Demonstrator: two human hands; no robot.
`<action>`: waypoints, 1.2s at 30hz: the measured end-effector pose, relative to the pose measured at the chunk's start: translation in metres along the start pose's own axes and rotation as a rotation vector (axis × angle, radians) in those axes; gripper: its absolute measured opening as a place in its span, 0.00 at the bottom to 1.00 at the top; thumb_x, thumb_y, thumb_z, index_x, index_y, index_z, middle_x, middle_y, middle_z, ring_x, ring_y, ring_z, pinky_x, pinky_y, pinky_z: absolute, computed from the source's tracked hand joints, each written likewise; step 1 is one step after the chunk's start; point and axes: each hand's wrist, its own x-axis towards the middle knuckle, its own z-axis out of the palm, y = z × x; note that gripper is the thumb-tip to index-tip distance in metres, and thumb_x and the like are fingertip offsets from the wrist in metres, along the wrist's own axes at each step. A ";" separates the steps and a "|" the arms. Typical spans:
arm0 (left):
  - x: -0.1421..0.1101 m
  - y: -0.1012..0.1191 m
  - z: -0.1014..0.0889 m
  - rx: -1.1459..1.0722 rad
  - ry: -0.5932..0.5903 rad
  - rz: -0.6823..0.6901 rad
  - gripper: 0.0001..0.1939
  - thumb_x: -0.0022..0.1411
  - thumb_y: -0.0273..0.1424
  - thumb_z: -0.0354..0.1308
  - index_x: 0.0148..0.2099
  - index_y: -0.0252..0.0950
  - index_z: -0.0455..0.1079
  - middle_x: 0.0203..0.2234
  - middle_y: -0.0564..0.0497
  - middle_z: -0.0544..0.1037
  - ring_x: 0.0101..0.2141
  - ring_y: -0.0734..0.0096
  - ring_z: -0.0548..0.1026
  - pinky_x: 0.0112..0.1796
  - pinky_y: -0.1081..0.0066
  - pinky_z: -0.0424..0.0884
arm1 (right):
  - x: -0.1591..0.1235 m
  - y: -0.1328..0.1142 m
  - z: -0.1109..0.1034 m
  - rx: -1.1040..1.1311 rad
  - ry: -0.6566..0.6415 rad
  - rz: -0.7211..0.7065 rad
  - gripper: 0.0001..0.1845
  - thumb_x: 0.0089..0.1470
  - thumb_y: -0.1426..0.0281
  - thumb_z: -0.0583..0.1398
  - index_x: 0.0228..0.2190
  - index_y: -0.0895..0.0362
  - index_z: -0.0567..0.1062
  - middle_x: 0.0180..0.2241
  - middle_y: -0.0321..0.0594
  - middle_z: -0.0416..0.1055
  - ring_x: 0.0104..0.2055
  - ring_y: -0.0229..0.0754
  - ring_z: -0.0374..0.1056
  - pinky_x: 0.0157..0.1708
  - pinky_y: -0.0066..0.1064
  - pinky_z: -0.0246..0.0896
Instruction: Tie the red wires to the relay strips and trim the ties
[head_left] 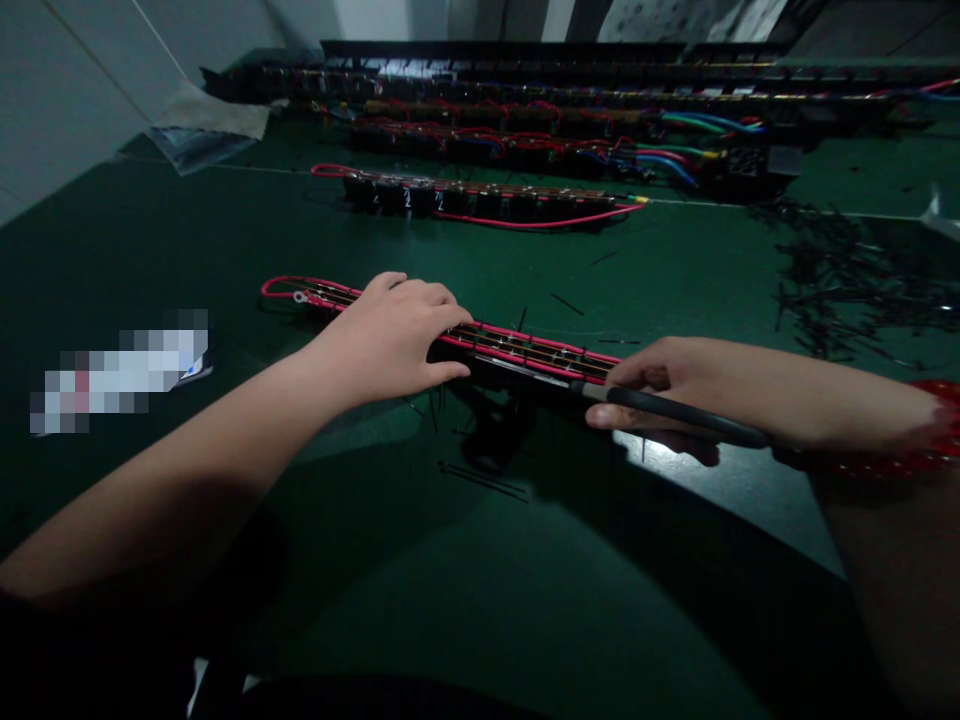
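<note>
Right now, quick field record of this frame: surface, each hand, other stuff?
surface: green mat
left hand: palm down on the wired strip, pressing it to the mat
right hand: grip closed on a dark-handled tool, its tip at the strip
behind: more wired strips
right side: pile of black offcuts
</note>
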 end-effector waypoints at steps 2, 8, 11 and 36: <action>0.000 0.000 0.000 0.000 0.003 0.001 0.25 0.65 0.46 0.55 0.59 0.40 0.70 0.53 0.46 0.75 0.54 0.54 0.70 0.58 0.52 0.58 | 0.001 0.000 -0.001 0.012 -0.014 0.009 0.30 0.45 0.41 0.62 0.21 0.56 0.69 0.17 0.34 0.62 0.18 0.35 0.59 0.19 0.29 0.55; 0.000 -0.001 0.001 0.000 0.015 0.005 0.25 0.64 0.46 0.56 0.58 0.39 0.70 0.53 0.45 0.75 0.54 0.53 0.71 0.58 0.51 0.58 | 0.005 0.003 -0.001 0.045 -0.018 0.017 0.28 0.44 0.43 0.64 0.23 0.56 0.71 0.17 0.33 0.62 0.17 0.35 0.58 0.18 0.29 0.53; 0.000 -0.001 0.002 -0.003 0.019 0.007 0.24 0.64 0.46 0.56 0.58 0.39 0.71 0.53 0.45 0.75 0.54 0.53 0.71 0.58 0.50 0.58 | 0.006 0.004 -0.001 0.051 0.001 0.023 0.27 0.44 0.44 0.64 0.23 0.56 0.72 0.16 0.34 0.63 0.16 0.36 0.59 0.18 0.30 0.53; 0.000 0.001 0.005 -0.021 0.060 -0.021 0.23 0.64 0.45 0.56 0.56 0.39 0.71 0.52 0.44 0.75 0.55 0.52 0.70 0.62 0.42 0.50 | 0.008 0.001 0.005 -0.201 0.146 0.038 0.30 0.43 0.40 0.63 0.25 0.56 0.77 0.17 0.38 0.67 0.16 0.37 0.58 0.16 0.32 0.47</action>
